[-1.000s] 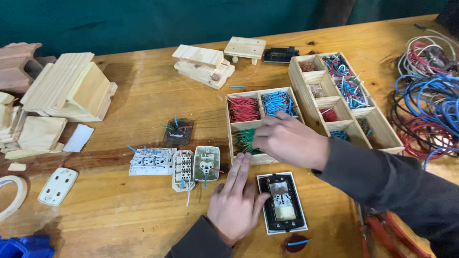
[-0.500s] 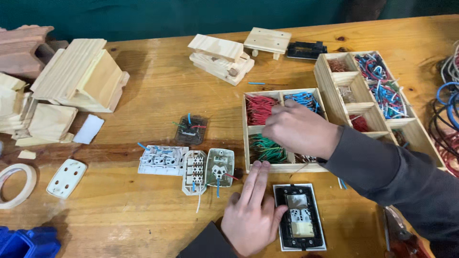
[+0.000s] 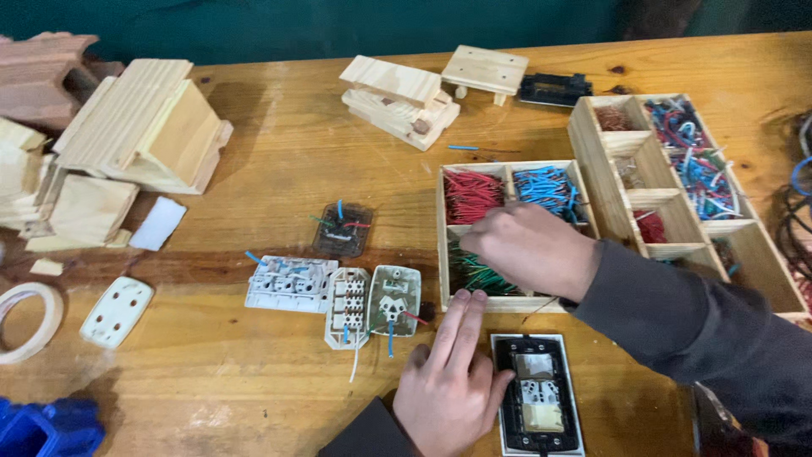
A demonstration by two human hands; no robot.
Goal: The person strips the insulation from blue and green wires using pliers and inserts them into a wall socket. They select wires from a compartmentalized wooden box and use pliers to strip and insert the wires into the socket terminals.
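A wooden workbench (image 3: pixel 254 169) holds a four-section wire tray (image 3: pixel 507 233), red, blue and green wires sorted inside. The right hand (image 3: pixel 533 250) has moved deeper over its green section, fingers curled; whether they grip a wire cannot be told. The left hand (image 3: pixel 448 393) stays flat, open, beside the black switch plate (image 3: pixel 537 406) nearest the viewer.

I'm seeing no packages | no labels | no signs | no screens anywhere on my bench view.
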